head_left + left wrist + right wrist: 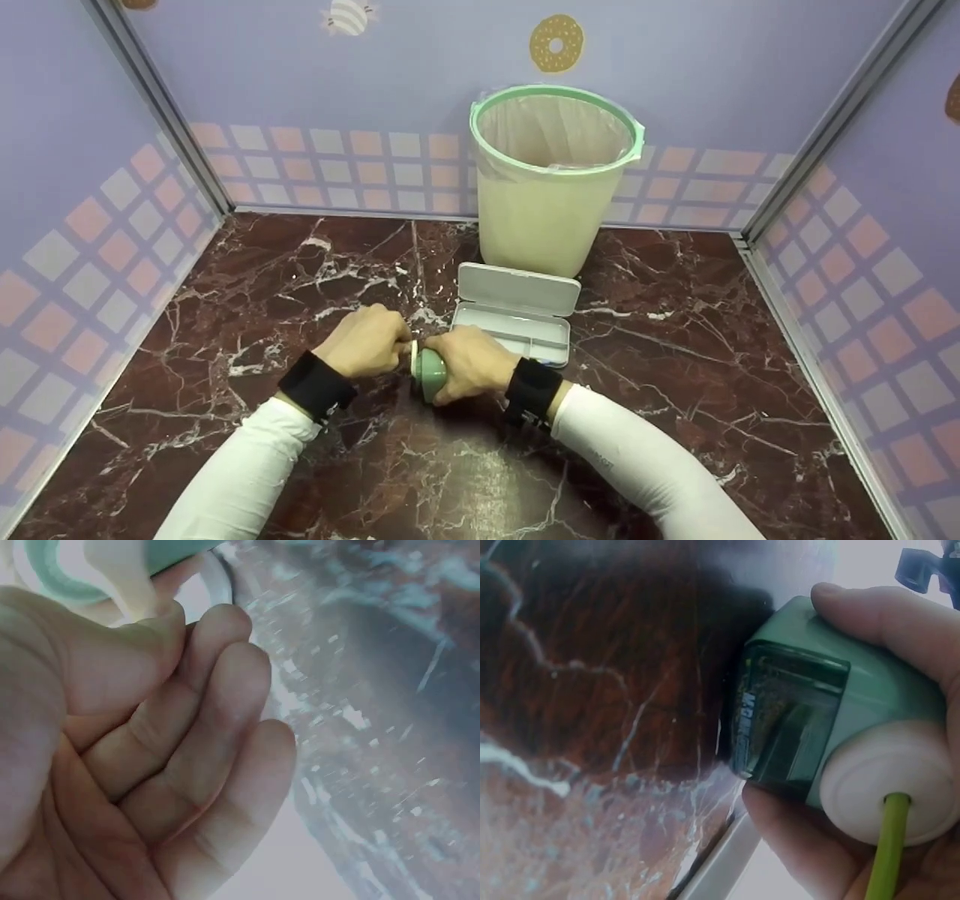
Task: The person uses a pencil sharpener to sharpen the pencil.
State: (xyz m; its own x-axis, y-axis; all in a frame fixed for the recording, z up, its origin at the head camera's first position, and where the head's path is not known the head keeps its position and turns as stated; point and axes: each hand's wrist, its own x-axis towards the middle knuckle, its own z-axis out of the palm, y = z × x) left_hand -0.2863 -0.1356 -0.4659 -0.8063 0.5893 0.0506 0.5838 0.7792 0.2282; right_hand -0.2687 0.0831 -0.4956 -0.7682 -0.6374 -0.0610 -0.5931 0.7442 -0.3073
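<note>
A green pencil sharpener [433, 375] with a clear shavings drawer [791, 720] is gripped by my right hand [474, 364], thumb on one side and fingers on the other. From the round white face [870, 772] of the sharpener a yellow-green pencil [891, 847] sticks out. On the opposite side, my left hand [367, 341] pinches the end of the cream crank handle [124, 574] between thumb and forefinger. Its other fingers curl loosely beside it. The knob of the crank is hidden behind those fingertips.
Just behind my right hand lies an open white pencil case [517, 319], its lid raised. A cream waste bin [544, 217] with a green rim and plastic liner stands at the back wall. Small white bits [401, 270] dot the dark marbled table [300, 480].
</note>
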